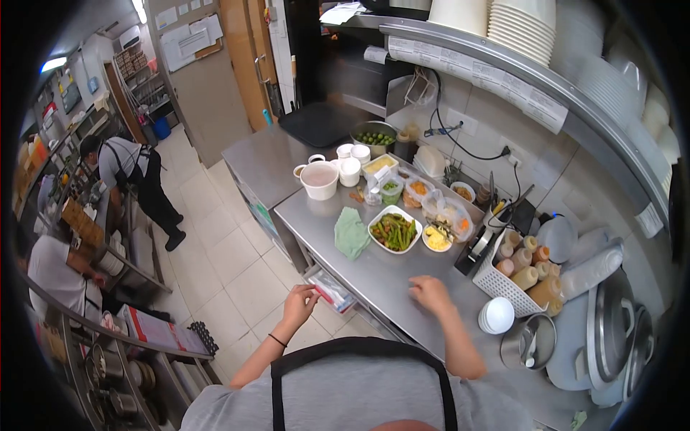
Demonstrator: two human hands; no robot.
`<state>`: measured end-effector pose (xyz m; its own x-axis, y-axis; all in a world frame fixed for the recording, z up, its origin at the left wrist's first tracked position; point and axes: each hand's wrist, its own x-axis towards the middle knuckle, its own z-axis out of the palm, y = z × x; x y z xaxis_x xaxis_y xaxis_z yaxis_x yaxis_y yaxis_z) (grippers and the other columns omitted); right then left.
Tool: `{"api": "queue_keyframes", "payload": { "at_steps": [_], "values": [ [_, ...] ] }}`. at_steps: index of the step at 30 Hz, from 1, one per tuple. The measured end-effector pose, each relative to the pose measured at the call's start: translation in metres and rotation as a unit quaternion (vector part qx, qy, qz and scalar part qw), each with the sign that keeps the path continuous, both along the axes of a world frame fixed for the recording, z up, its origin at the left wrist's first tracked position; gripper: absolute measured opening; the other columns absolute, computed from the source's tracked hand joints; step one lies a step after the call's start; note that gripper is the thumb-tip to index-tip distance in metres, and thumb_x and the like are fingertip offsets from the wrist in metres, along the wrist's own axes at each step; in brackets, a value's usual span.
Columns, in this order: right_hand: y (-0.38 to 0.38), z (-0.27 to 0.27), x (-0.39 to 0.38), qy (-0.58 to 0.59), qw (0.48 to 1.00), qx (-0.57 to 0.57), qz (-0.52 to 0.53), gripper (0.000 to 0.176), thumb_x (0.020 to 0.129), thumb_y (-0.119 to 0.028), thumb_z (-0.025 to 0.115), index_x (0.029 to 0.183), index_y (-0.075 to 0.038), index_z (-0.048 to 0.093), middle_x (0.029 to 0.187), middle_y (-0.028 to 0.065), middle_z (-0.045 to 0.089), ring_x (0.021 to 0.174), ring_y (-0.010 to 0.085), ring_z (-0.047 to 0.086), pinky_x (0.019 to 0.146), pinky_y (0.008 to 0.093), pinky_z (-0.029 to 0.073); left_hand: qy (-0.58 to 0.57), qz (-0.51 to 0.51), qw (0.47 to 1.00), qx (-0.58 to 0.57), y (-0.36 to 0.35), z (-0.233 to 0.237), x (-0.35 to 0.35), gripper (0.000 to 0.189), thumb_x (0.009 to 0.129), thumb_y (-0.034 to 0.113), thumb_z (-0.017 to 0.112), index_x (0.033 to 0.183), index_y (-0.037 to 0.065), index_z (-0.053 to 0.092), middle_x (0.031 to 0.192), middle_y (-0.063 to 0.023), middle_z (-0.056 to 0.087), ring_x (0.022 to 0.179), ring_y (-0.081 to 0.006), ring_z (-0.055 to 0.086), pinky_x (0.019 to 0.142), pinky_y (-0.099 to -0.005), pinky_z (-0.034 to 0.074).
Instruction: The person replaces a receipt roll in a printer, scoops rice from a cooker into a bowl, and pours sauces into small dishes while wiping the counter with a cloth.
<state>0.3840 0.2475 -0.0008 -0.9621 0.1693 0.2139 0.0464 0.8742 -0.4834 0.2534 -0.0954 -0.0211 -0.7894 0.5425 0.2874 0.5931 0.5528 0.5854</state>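
Observation:
My left hand (pixel 300 304) is held by the counter's front edge, beside an open drawer (pixel 343 298) with a red-and-white packet in it. Its fingers are curled in a pinch, and I cannot make out what is between them. Over the steel counter (pixel 384 287), my right hand (pixel 430 294) is closed with bent fingers, and nothing shows in it. Beyond it stand a white bowl of green vegetables (pixel 394 230) and a small bowl of yellow food (pixel 437 238). A folded green cloth (pixel 351 233) lies to the left of the vegetables.
Sauce bottles fill a white basket (pixel 503 284) at right, near stacked white bowls (pixel 496 316) and a steel pot (pixel 528 341). Tubs (pixel 318 179) and food containers line the back. A shelf (pixel 474 61) overhangs. Two people (pixel 136 172) work at left.

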Motion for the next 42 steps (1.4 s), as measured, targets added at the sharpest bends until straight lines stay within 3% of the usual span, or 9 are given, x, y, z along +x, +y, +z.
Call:
{"api": "queue_keyframes", "payload": {
  "at_steps": [3,9,14,17,19,25,31,35,42],
  "values": [
    [-0.021,-0.009,-0.056,-0.095,0.992,0.021,0.082,0.022,0.074,-0.017,0.060,0.092,-0.006,0.062,0.088,0.0141,0.061,0.084,0.0319,0.057,0.074,0.0403,0.045,0.052,0.012,0.999,0.012,0.008,-0.004,-0.027,0.006,0.074,0.008,0.061,0.078,0.003,0.063,0.109,-0.0127,0.058,0.094,-0.0291,0.054,0.077,-0.0350,0.046],
    [-0.068,-0.026,-0.153,0.011,0.982,0.019,0.190,0.013,0.069,-0.006,0.058,0.082,-0.004,0.059,0.087,0.0130,0.057,0.087,0.0293,0.055,0.077,0.0385,0.045,-0.076,0.007,0.995,0.063,0.032,0.005,-0.063,0.020,0.072,-0.001,0.057,0.091,0.005,0.060,0.112,-0.0153,0.054,0.103,-0.0319,0.051,0.087,-0.0370,0.042],
    [-0.081,-0.035,-0.206,0.012,0.990,0.070,0.118,0.016,0.066,-0.003,0.058,0.082,-0.002,0.058,0.087,0.0143,0.056,0.089,0.0293,0.055,0.078,0.0382,0.045,-0.083,-0.066,0.993,0.048,0.054,-0.013,-0.117,0.019,0.073,0.003,0.060,0.091,0.005,0.062,0.109,-0.0145,0.056,0.095,-0.0304,0.055,0.077,-0.0359,0.046],
    [-0.086,-0.024,-0.208,-0.036,0.995,0.023,0.091,0.018,0.066,-0.003,0.058,0.084,-0.001,0.058,0.089,0.0144,0.056,0.090,0.0298,0.055,0.078,0.0383,0.046,-0.099,-0.121,0.987,0.021,0.067,-0.020,-0.153,0.023,0.072,0.003,0.061,0.094,0.005,0.062,0.111,-0.0145,0.056,0.097,-0.0307,0.055,0.081,-0.0356,0.045],
    [-0.088,-0.023,-0.213,-0.068,0.996,-0.011,0.063,0.019,0.066,-0.003,0.058,0.085,0.000,0.058,0.091,0.0141,0.056,0.090,0.0299,0.055,0.078,0.0381,0.046,-0.007,-0.193,0.981,0.003,0.080,-0.014,-0.175,0.027,0.071,0.003,0.061,0.099,0.004,0.061,0.115,-0.0149,0.054,0.101,-0.0314,0.053,0.086,-0.0360,0.043],
    [-0.108,-0.078,-0.240,0.069,0.980,0.161,-0.097,0.017,0.070,-0.005,0.054,0.085,-0.001,0.059,0.094,0.0124,0.056,0.092,0.0289,0.054,0.077,0.0357,0.047,-0.003,-0.290,0.957,0.004,0.125,-0.013,-0.237,0.029,0.073,0.004,0.059,0.102,0.002,0.060,0.116,-0.0155,0.053,0.103,-0.0332,0.052,0.088,-0.0375,0.042],
    [-0.105,-0.086,-0.203,-0.056,0.991,0.119,0.014,0.020,0.074,-0.010,0.048,0.090,-0.005,0.060,0.094,0.0082,0.056,0.094,0.0277,0.053,0.080,0.0323,0.045,-0.013,-0.363,0.932,0.002,0.162,-0.006,-0.253,0.023,0.076,0.007,0.058,0.098,0.002,0.061,0.112,-0.0168,0.055,0.100,-0.0339,0.053,0.087,-0.0382,0.042],
    [-0.092,-0.096,-0.127,0.011,0.980,-0.077,-0.183,0.019,0.072,-0.012,0.049,0.086,-0.007,0.062,0.088,0.0102,0.058,0.091,0.0257,0.052,0.080,0.0337,0.043,-0.038,-0.368,0.929,0.017,0.172,-0.008,-0.252,0.020,0.076,0.009,0.058,0.095,0.002,0.062,0.107,-0.0174,0.058,0.098,-0.0339,0.054,0.086,-0.0383,0.042],
    [0.010,-0.101,-0.005,0.025,0.888,0.137,-0.438,0.016,0.073,-0.004,0.049,0.082,-0.003,0.062,0.081,0.0144,0.059,0.078,0.0316,0.056,0.071,0.0387,0.046,-0.061,-0.364,0.928,0.045,0.201,-0.002,-0.245,0.020,0.077,0.012,0.059,0.094,0.003,0.063,0.100,-0.0166,0.061,0.094,-0.0326,0.058,0.083,-0.0370,0.045]
  ]
}}
